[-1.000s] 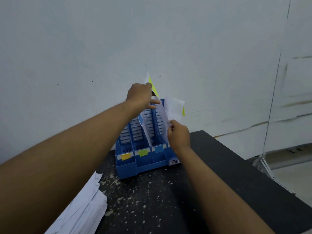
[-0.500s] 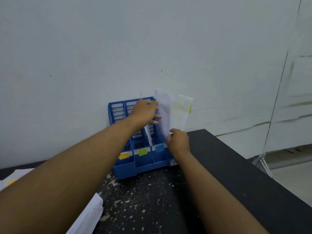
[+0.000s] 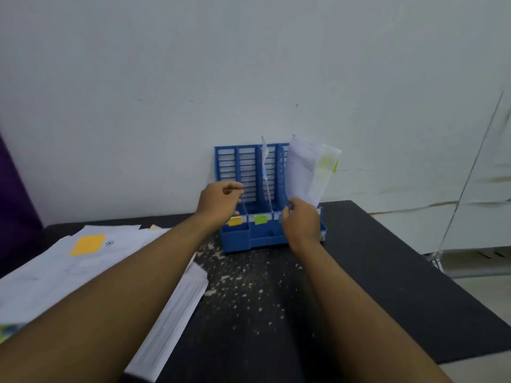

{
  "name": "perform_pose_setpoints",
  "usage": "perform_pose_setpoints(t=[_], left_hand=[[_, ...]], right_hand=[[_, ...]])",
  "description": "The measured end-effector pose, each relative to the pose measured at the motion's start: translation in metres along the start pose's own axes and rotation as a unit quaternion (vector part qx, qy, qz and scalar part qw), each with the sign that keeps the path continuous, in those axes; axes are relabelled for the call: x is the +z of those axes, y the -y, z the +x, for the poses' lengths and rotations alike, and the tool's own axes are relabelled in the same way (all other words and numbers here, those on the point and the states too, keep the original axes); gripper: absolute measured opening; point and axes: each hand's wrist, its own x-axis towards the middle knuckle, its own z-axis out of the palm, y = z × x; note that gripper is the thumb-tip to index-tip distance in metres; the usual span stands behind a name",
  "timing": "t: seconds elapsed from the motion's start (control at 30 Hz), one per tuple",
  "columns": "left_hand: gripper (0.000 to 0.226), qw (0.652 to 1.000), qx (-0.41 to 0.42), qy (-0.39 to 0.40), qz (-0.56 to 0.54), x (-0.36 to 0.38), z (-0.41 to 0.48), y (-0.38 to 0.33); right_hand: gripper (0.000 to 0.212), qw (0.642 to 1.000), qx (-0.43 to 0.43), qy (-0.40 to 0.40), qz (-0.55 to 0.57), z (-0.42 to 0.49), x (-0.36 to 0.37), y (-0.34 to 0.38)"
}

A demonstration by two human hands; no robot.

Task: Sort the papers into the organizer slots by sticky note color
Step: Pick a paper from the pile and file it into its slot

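The right hand [image 3: 300,218] is pinching the lower edge of the white sheets of paper [image 3: 302,167], fingers curled at their near corner, likely steadying them. The sheets are standing at the right end of the blue plastic slotted organizer [image 3: 246,167] and leaning right, with a yellow-green sticky note [image 3: 327,161] near their top. A thin white sheet [image 3: 266,172] is standing in a slot just left of them. The left hand [image 3: 219,201] is hovering before the left slots, loosely curled and holding nothing, probably free for the next paper. An orange tab [image 3: 235,221] and a green tab [image 3: 260,219] are marking slot colours. A loose pile of white papers [image 3: 55,272] is lying left on the black speckled bench [image 3: 359,258].
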Motion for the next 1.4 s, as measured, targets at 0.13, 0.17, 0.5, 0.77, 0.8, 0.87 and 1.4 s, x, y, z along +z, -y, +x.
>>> perform_pose_setpoints(t=[0.13,0.17,0.5,0.77,0.8,0.87,1.4], left_hand=[[0.023,0.993,0.032,-0.062,0.097,-0.052,-0.050,0.048],[0.023,0.991,0.031,-0.067,0.113,-0.065,-0.063,0.059],[0.029,0.949,0.009,-0.163,0.271,-0.196,-0.176,0.157],[0.039,0.941,-0.004,-0.164,0.297,-0.235,-0.206,0.187],[0.040,0.948,-0.013,-0.157,0.276,-0.237,-0.209,0.190],[0.040,0.958,-0.029,-0.155,0.240,-0.237,-0.213,0.194],[0.013,0.979,-0.014,-0.184,0.087,-0.236,-0.220,0.197]], right_hand=[[0.034,0.997,-0.061,0.042,0.013,-0.047,0.014,0.038],[0.032,0.996,-0.075,0.049,0.016,-0.059,0.019,0.048],[0.039,0.958,-0.202,0.205,0.010,-0.186,0.092,0.135],[0.050,0.903,-0.317,0.291,0.007,-0.228,0.131,0.174],[0.052,0.896,-0.329,0.299,0.001,-0.229,0.134,0.179],[0.053,0.882,-0.354,0.311,-0.021,-0.231,0.141,0.186],[0.014,0.904,-0.341,0.258,0.009,-0.228,0.152,0.204]])
